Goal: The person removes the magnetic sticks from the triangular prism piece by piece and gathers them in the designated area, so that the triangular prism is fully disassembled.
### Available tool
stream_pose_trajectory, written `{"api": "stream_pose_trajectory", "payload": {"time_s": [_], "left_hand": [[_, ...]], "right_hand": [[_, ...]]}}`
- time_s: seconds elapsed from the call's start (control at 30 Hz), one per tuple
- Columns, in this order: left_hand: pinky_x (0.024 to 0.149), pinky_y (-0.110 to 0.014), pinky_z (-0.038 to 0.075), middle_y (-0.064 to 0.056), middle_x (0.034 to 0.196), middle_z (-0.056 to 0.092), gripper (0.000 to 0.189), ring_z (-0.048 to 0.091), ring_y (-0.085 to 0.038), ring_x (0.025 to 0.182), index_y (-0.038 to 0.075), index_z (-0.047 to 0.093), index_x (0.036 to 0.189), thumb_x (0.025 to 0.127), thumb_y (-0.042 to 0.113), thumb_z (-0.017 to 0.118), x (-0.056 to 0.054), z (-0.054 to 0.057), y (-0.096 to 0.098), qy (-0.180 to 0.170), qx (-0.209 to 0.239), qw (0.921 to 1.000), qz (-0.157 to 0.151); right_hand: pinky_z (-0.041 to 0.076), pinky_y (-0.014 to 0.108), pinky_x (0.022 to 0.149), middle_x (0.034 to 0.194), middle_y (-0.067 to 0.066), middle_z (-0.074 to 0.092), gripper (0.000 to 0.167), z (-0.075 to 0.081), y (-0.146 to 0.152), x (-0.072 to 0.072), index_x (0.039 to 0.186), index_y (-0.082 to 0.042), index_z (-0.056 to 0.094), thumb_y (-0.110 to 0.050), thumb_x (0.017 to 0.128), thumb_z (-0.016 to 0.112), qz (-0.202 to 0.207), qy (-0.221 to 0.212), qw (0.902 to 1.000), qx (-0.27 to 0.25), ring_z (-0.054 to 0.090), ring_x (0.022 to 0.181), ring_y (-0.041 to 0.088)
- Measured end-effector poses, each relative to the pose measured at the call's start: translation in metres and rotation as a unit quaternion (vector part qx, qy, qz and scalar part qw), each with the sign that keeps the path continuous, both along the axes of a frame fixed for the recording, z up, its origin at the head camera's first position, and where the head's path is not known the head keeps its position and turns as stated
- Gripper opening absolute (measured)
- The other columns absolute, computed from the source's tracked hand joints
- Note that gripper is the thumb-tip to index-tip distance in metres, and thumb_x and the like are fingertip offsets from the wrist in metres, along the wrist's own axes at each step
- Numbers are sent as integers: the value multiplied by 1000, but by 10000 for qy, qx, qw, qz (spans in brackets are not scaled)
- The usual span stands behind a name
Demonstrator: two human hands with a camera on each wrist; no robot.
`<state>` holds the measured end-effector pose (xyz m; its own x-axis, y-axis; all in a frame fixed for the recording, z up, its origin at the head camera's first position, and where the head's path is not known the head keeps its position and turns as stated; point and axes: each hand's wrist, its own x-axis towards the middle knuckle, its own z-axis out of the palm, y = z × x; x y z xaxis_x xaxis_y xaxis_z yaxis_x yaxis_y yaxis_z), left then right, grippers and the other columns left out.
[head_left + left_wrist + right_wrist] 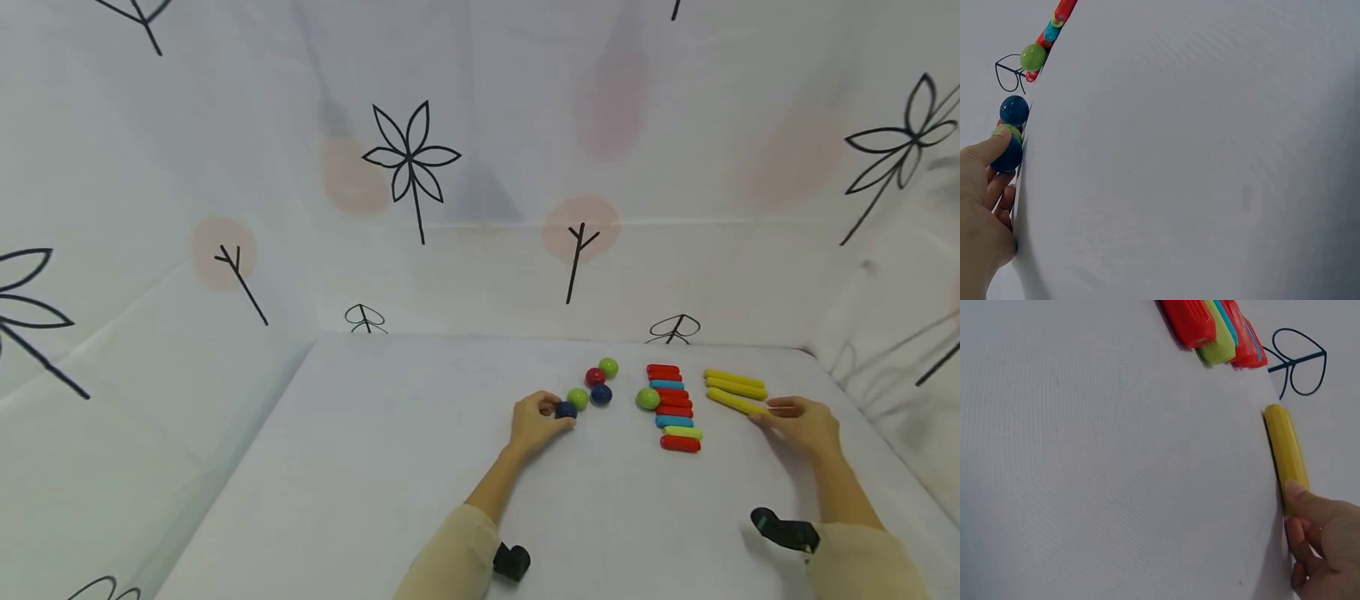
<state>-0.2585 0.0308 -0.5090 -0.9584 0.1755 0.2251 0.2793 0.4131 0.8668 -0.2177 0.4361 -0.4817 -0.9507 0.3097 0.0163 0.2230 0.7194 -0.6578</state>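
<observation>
My left hand point(536, 422) grips a dark blue ball point(566, 410) between thumb and fingers at the near end of a group of balls. Right beside it sits a green ball point(577, 398), followed by another dark blue ball point(601, 394), a red ball point(595, 377) and a second green ball point(608, 367). On the right, my right hand point(807, 427) pinches the near end of a yellow stick point(1284, 447) lying on the table. Two more yellow sticks point(735, 379) lie just behind it, roughly parallel.
Between the hands runs a column of short red, blue and lime pieces point(673, 400). A green ball point(648, 398) sits against its left side. Everything rests on a white-covered table point(375, 467), with patterned white cloth point(487, 275) hanging behind and at both sides.
</observation>
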Motion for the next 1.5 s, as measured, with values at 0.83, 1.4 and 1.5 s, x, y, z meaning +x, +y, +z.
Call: {"api": "stream_pose_trajectory", "payload": {"time_s": [0.83, 1.4, 1.5], "left_hand": [[74, -18, 47, -9, 95, 70, 41, 62, -14, 81, 2, 69, 104, 67, 15, 83, 0, -1, -6, 469, -491, 9974, -224], [72, -18, 44, -7, 89, 68, 44, 59, -14, 80, 3, 69, 105, 65, 16, 84, 3, -2, -6, 511, -657, 9964, -184], [73, -19, 45, -7, 90, 68, 45, 59, -15, 80, 2, 69, 105, 65, 17, 84, 3, -2, -6, 543, -649, 9962, -208]], "right_hand": [[22, 57, 99, 110, 33, 56, 65, -11, -17, -3, 124, 13, 47, -39, 88, 61, -1226, 84, 9910, -536, 37, 115, 45], [31, 55, 96, 112, 34, 54, 67, -10, -16, 1, 124, 14, 46, -39, 87, 62, -1148, 26, 9918, -553, 46, 106, 42], [31, 55, 95, 111, 33, 55, 67, -11, -16, 2, 124, 14, 46, -40, 87, 62, -1144, 27, 9920, -541, 47, 104, 42]]}}
